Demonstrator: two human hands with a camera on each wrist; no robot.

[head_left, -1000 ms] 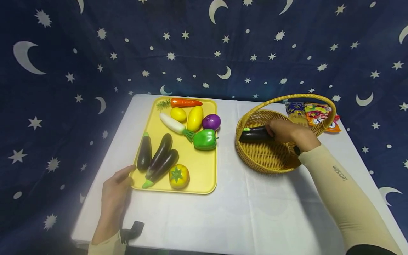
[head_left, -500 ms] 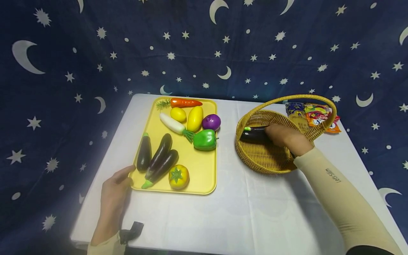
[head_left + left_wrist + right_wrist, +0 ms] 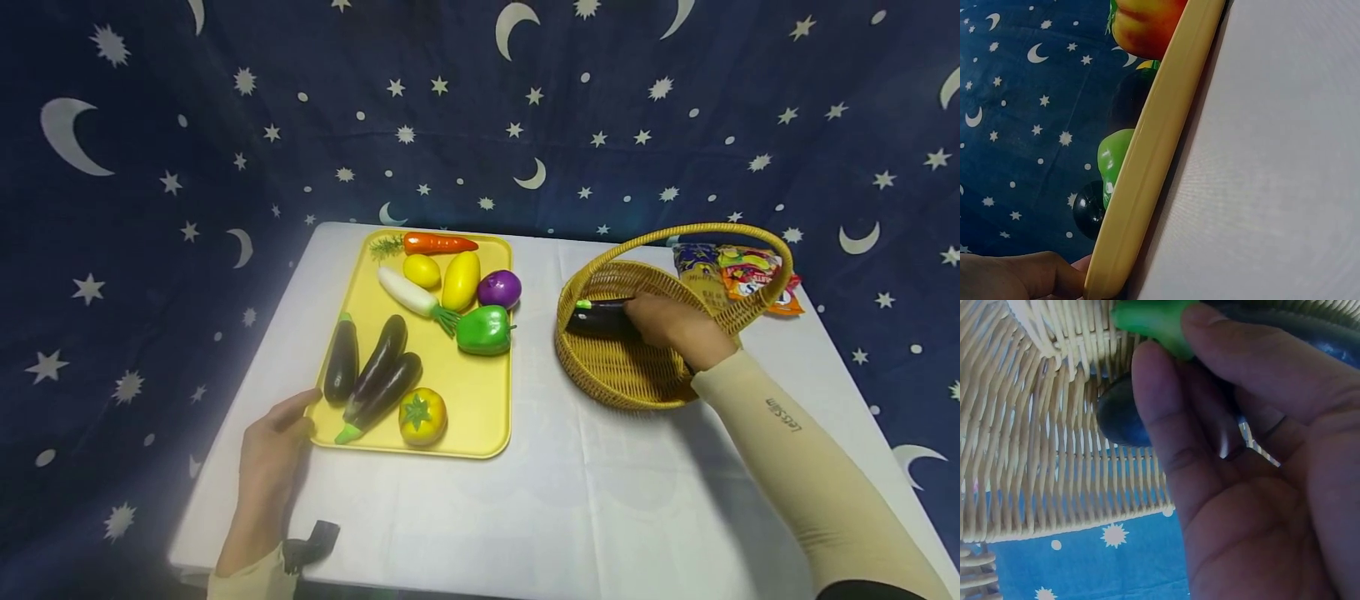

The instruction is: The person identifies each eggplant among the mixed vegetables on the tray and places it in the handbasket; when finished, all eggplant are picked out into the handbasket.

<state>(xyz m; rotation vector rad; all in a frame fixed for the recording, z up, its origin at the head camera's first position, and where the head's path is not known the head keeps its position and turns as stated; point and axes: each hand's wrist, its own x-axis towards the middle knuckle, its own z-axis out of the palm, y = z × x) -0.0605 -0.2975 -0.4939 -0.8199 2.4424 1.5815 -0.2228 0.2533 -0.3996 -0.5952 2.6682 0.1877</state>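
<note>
A: What is the right hand (image 3: 673, 325) doing?

B: In the right wrist view, its thumb and fingertips pinch the green stem of a dark eggplant (image 3: 1316, 331), so the grip is clamped on it. The eggplant lies inside a wicker basket (image 3: 633, 367), right of centre in the head view. A rounded dark end (image 3: 1119, 412) shows beside the fingers; I cannot tell what it belongs to.

A: And the left hand (image 3: 273, 446)?

B: Lower left of the frame, thumb and finger clasped on the corner of a yellow tray (image 3: 465, 417).

A: What does the tray carry?

B: At its lower left, three eggplants (image 3: 342, 364), two of them touching; at its lower middle, a round yellow-orange fruit (image 3: 422, 417). Across its upper part: a carrot (image 3: 442, 242), two yellow fruits (image 3: 461, 282), a white radish (image 3: 405, 291), a purple vegetable (image 3: 499, 289) and a green pepper (image 3: 483, 331).

A: Around that?

B: Bright snack packets (image 3: 746, 279) behind the basket, a white surface (image 3: 555, 500) beneath, and a navy moon-and-star cloth (image 3: 450, 150) filling the upper frame.
</note>
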